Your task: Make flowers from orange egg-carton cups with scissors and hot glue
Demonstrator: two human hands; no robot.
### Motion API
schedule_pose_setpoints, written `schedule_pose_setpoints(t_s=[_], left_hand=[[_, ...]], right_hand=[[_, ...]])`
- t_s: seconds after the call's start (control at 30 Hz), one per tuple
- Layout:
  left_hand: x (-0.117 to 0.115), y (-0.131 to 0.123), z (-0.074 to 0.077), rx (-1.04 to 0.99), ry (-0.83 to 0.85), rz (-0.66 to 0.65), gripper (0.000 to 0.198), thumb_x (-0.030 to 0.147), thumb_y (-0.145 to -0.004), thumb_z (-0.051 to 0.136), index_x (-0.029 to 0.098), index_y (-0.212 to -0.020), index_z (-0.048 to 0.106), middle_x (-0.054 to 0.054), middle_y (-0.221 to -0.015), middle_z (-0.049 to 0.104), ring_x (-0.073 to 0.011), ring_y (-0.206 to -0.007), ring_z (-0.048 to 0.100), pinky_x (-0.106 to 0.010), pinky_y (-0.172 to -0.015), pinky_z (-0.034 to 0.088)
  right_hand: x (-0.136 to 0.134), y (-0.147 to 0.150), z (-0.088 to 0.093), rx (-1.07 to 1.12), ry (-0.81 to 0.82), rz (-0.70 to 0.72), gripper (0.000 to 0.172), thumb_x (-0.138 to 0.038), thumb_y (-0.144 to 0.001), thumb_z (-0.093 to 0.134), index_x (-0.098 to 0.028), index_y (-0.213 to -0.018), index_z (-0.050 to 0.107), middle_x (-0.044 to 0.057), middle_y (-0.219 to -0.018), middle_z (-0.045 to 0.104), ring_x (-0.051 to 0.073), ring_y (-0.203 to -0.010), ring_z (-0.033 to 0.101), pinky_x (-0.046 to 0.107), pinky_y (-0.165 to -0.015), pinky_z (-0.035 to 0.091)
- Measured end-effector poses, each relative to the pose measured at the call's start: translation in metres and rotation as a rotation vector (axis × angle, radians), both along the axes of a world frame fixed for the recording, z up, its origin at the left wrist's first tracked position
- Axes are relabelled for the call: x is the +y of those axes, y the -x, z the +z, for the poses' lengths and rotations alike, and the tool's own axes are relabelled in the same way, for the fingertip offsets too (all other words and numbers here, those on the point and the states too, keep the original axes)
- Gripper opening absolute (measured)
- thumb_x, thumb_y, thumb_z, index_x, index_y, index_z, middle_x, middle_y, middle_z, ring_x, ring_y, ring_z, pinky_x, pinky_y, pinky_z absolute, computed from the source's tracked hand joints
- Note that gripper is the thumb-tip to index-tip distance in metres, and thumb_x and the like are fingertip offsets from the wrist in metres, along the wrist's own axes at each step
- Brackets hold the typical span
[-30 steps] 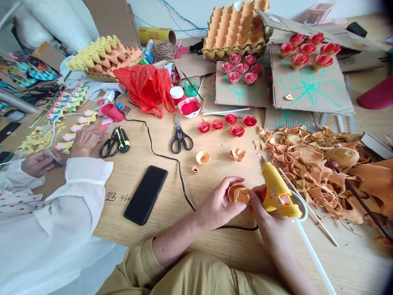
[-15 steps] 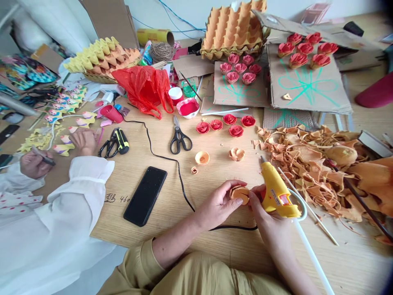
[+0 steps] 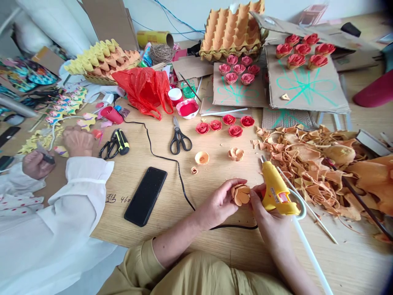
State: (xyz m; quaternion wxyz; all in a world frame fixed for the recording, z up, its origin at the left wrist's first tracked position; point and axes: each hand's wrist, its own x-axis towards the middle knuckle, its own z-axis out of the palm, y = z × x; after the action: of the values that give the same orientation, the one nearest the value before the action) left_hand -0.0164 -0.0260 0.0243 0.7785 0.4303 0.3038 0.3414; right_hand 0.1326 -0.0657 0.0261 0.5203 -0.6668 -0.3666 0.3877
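Between my two hands is an orange egg-carton flower (image 3: 240, 194) with several petals. My left hand (image 3: 218, 205) grips it from the left, fingers behind and thumb below. My right hand (image 3: 270, 223) pinches its right edge with thumb and forefinger while also holding a yellow hot glue gun (image 3: 278, 190), whose nozzle points up and away. A white glue stick (image 3: 311, 256) runs out of the gun's back end. Just beyond my hands lie an orange petalled flower piece (image 3: 236, 154), a shallow orange cup (image 3: 202, 158) and a small rolled curl (image 3: 194, 170).
Several red painted flowers (image 3: 235, 131) sit farther back. Black scissors (image 3: 180, 139), a phone (image 3: 145, 196) and a black cable (image 3: 181, 180) lie left of centre. Carton scraps (image 3: 307, 164) are heaped at right, near a thin stick (image 3: 325, 229). A co-worker's hands (image 3: 78, 141) work at far left.
The flower in my hands has been tilted, so its petals face me more, and my left thumb has slid lower. The co-worker's nearer hand has moved slightly left.
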Motion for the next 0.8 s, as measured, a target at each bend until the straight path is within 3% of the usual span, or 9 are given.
schedule_pose_setpoints(t_s=[0.27, 0.4, 0.53, 0.63, 0.8], left_hand=[[0.003, 0.005, -0.007, -0.085, 0.243, -0.029, 0.052, 0.013, -0.078, 0.061, 0.027, -0.128, 0.068, -0.005, -0.133, 0.068, -0.0243, -0.128, 0.058, -0.036, -0.104, 0.047], [0.004, 0.007, -0.007, -0.126, 0.274, -0.044, 0.049, 0.016, -0.079, 0.062, 0.027, -0.126, 0.070, -0.006, -0.135, 0.067, -0.0253, -0.128, 0.058, -0.039, -0.103, 0.049], [0.004, 0.008, -0.003, -0.075, 0.246, -0.041, 0.046, 0.022, -0.083, 0.063, 0.025, -0.128, 0.069, -0.008, -0.134, 0.067, -0.0253, -0.124, 0.061, -0.038, -0.101, 0.051], [0.003, 0.006, 0.001, 0.054, 0.132, -0.033, 0.047, 0.028, -0.085, 0.069, 0.022, -0.131, 0.066, -0.010, -0.128, 0.069, -0.0248, -0.121, 0.062, -0.038, -0.103, 0.051], [-0.002, -0.001, 0.004, 0.223, -0.046, 0.067, 0.045, 0.033, -0.086, 0.072, 0.014, -0.126, 0.065, -0.013, -0.117, 0.070, -0.0236, -0.108, 0.067, -0.038, -0.097, 0.055]], right_hand=[[0.000, 0.002, 0.001, -0.132, -0.011, -0.005, 0.023, -0.044, -0.084, 0.068, -0.024, -0.083, 0.057, 0.001, -0.078, 0.058, 0.019, -0.069, 0.057, 0.036, -0.068, 0.049], [-0.004, 0.000, -0.007, -0.166, -0.014, 0.025, 0.022, -0.042, -0.086, 0.069, -0.024, -0.087, 0.057, 0.001, -0.079, 0.061, 0.019, -0.070, 0.059, 0.036, -0.070, 0.050], [-0.007, -0.003, -0.019, -0.211, -0.070, 0.036, 0.022, -0.044, -0.086, 0.069, -0.024, -0.090, 0.060, 0.002, -0.081, 0.063, 0.019, -0.072, 0.060, 0.035, -0.071, 0.052], [-0.008, -0.005, -0.028, -0.299, -0.076, 0.042, 0.023, -0.044, -0.088, 0.068, -0.023, -0.092, 0.061, 0.002, -0.082, 0.064, 0.019, -0.073, 0.061, 0.035, -0.072, 0.051], [-0.009, -0.003, -0.024, -0.306, -0.067, 0.107, 0.021, -0.043, -0.090, 0.065, -0.023, -0.092, 0.060, 0.002, -0.083, 0.065, 0.020, -0.073, 0.061, 0.035, -0.070, 0.051]])
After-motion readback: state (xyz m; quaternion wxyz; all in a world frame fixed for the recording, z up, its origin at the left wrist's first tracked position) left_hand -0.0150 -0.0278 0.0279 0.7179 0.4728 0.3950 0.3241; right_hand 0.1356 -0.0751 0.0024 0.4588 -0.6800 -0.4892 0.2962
